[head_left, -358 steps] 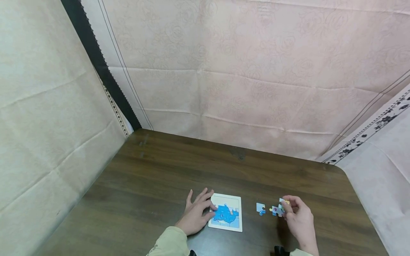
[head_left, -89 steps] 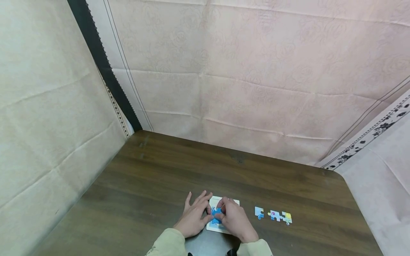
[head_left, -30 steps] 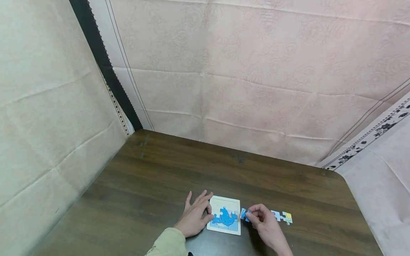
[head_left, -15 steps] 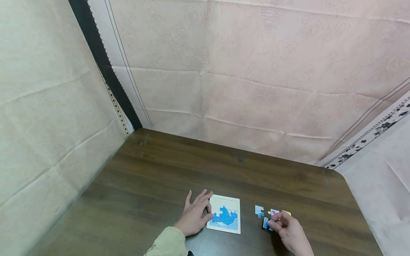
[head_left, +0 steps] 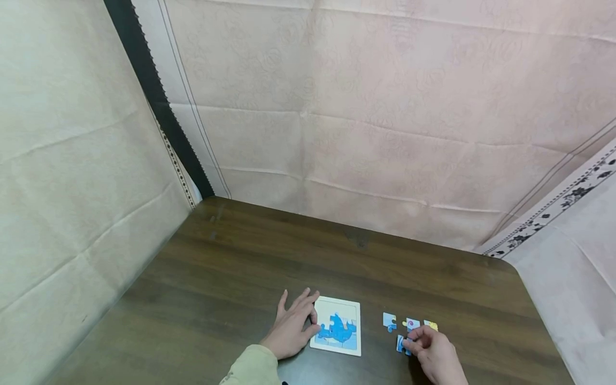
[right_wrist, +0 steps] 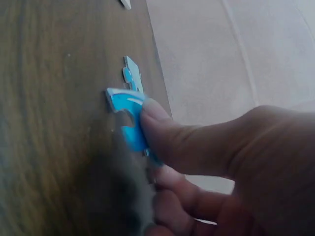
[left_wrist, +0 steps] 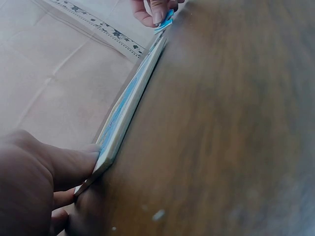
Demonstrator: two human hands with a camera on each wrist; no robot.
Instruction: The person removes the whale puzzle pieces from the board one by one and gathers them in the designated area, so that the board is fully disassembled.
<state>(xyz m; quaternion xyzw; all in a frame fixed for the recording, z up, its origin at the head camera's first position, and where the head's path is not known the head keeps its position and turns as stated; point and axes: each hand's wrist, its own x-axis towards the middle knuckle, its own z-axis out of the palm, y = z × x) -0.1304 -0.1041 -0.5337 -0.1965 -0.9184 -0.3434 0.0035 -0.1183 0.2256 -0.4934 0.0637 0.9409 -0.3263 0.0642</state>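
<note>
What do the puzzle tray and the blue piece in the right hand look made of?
Puzzle tray: probably wood or thick board; the left wrist view shows a pale, thick raw edge under a printed top. Blue piece: likely thin card or plywood, with a glossy print and a pale cut edge.

Four loose puzzle pieces (head_left: 390, 321), one puzzle board (head_left: 337, 351).

The right hand (head_left: 435, 355) is cut off at the head view's bottom edge and covers part of a blue puzzle piece (head_left: 400, 344). The puzzle board's (head_left: 337, 331) picture is too small to read. The left wrist view's table (left_wrist: 236, 128) is blurred
</note>
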